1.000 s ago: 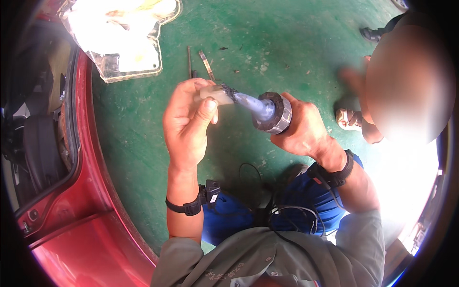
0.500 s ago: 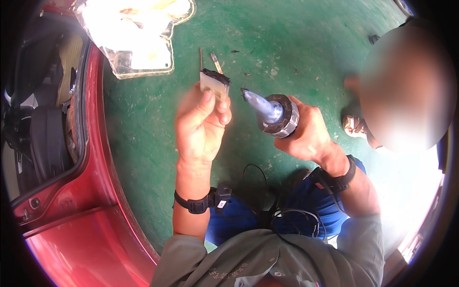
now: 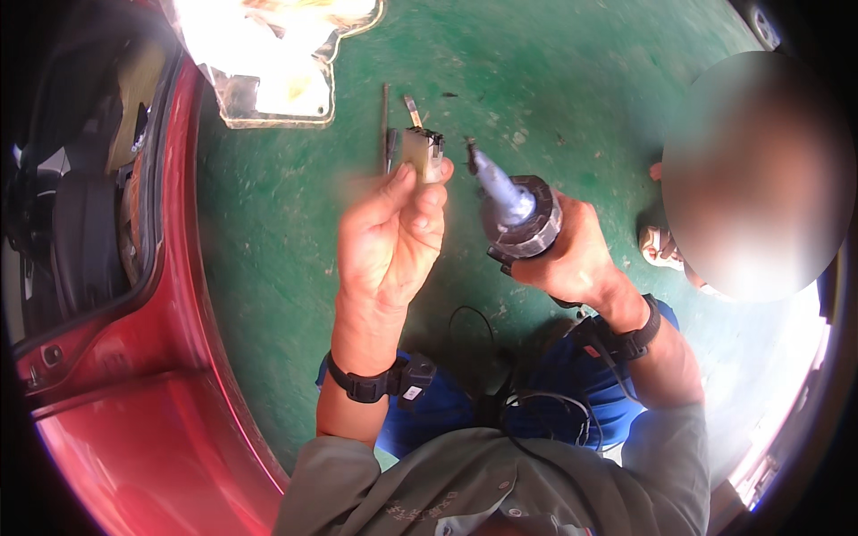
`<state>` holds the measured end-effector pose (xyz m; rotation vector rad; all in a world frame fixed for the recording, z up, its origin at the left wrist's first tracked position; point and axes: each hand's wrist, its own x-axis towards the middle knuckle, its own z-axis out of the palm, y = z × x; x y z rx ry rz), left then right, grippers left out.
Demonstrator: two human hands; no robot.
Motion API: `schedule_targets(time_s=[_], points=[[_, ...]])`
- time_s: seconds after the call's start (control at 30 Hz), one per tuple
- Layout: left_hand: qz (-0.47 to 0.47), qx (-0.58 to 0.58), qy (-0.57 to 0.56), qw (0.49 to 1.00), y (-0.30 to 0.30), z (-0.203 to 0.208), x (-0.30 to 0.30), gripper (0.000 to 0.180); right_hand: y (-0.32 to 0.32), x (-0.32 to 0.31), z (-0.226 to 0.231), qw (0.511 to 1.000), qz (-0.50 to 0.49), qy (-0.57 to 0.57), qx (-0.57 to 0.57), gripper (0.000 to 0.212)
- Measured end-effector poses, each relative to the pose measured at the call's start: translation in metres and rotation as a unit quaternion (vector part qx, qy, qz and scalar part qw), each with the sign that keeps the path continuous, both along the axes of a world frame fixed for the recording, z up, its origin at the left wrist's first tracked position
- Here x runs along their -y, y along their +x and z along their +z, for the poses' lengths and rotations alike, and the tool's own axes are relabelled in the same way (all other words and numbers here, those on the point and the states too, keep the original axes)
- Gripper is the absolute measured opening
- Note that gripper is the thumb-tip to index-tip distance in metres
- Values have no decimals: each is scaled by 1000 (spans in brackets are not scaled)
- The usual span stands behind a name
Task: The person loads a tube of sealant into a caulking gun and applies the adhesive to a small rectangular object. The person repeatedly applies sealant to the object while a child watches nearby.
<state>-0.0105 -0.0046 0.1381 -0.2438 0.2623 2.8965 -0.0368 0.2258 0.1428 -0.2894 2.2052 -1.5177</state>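
Whitish plastic block pinched in the left hand, a sealant gun gripped in the right, nozzle and block apart.

Thumb and fingers of the left hand (image 3: 391,239) are closed on the near part of the block (image 3: 418,159), which stands up beyond the fingertips, its far end smeared with black paste (image 3: 433,137). The right hand (image 3: 576,255) is wrapped around the sealant gun just behind its ribbed black collar (image 3: 534,239); the bluish nozzle (image 3: 502,190) points far and left, its dark-coated tip just right of the block. Beyond the left hand, a thin rod (image 3: 385,121) and a flat strip-like tool (image 3: 412,112) lie on the green floor (image 3: 536,98). A red car (image 3: 134,429) stands at left, a brightly lit clear sheet (image 3: 277,118) far left, another person's shod foot (image 3: 658,247) at right.
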Motion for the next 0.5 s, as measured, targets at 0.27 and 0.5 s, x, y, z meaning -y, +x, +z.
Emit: schedule_targets(time_s=[0.27,0.5], points=[[-32,-51,105,993,5,1,3,34,-16,-7,2,997,-29,-77,8,54],[-41,-74,49,995,4,-7,7,29,-55,-23,0,984,22,-177,14,57]])
